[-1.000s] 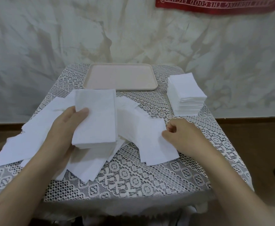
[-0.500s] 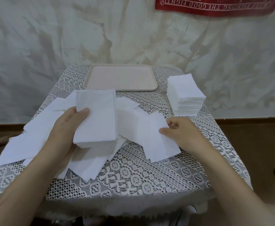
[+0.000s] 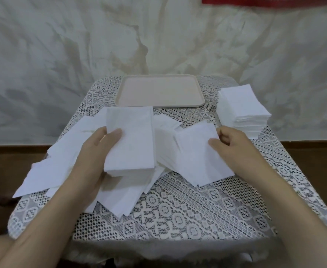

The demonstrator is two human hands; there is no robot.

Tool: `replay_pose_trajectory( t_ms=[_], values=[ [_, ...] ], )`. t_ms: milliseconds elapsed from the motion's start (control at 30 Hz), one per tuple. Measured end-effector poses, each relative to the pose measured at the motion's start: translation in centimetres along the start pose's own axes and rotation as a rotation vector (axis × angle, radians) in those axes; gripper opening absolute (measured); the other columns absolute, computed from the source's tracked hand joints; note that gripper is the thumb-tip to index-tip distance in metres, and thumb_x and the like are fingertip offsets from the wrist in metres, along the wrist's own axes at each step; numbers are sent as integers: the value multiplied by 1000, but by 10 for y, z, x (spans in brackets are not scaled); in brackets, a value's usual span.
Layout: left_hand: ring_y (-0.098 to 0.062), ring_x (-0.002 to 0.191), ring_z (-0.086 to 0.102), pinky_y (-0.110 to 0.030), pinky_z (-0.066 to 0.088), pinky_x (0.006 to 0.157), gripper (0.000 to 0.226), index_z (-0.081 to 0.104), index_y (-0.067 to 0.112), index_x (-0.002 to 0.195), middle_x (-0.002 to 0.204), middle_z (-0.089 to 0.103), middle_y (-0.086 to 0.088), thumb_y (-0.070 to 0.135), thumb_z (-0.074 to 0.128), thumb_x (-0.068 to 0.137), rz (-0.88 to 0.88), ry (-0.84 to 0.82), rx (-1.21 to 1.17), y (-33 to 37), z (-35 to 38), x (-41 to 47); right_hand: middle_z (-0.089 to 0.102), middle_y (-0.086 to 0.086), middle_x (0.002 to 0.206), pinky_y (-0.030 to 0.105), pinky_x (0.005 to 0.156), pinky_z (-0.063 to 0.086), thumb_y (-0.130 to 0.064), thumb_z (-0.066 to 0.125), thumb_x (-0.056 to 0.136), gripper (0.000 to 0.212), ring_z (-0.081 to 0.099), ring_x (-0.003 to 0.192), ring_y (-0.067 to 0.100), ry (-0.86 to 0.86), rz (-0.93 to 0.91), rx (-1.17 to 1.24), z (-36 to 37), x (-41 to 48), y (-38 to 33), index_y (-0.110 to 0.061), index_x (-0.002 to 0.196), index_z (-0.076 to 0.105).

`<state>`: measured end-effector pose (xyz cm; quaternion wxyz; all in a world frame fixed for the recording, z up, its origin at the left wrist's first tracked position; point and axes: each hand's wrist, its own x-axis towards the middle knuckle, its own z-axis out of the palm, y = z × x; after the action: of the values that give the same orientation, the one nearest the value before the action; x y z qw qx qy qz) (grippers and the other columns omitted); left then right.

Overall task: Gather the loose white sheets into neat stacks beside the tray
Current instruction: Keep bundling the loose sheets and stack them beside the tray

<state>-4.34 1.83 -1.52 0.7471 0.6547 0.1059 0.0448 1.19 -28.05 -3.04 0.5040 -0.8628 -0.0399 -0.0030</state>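
My left hand (image 3: pixel 93 153) grips a small stack of white sheets (image 3: pixel 133 140) above the table, thumb on top. My right hand (image 3: pixel 230 142) pinches the far right corner of one loose white sheet (image 3: pixel 201 155) and lifts it off the pile. More loose white sheets (image 3: pixel 62 161) lie scattered over the left and middle of the table, partly under my left hand. A neat tall stack of sheets (image 3: pixel 242 111) stands at the right, beside the beige tray (image 3: pixel 158 91) at the table's far edge.
A white lace cloth (image 3: pixel 178 209) covers the small table, whose front and side edges drop off close by. A pale mottled wall stands right behind the tray. A red banner (image 3: pixel 271 1) hangs at the top right.
My right hand has taken hold of a loose sheet and raised its corner, turning it a little. My left hand keeps its stack in the same place.
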Motion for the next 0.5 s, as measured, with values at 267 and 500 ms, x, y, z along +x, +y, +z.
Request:
replay_pose_trajectory(
  t_ms=[267, 500],
  values=[
    [-24, 92, 74, -39, 55, 75, 27, 72, 23, 115, 106, 79, -7, 41, 66, 97, -1, -13, 1, -2, -2, -3, 72, 2, 89, 39, 75, 50, -30, 61, 98, 13, 66, 86, 27, 39, -19, 3, 28, 24, -14, -18, 92, 65],
    [-16, 76, 71, -32, 51, 58, 21, 73, 27, 102, 89, 75, -1, 45, 66, 93, 5, -40, 13, -4, -5, -1, 72, -1, 93, 50, 86, 54, -34, 73, 89, 16, 68, 91, 24, -143, 56, -164, 31, 34, -21, -19, 94, 69]
  ],
)
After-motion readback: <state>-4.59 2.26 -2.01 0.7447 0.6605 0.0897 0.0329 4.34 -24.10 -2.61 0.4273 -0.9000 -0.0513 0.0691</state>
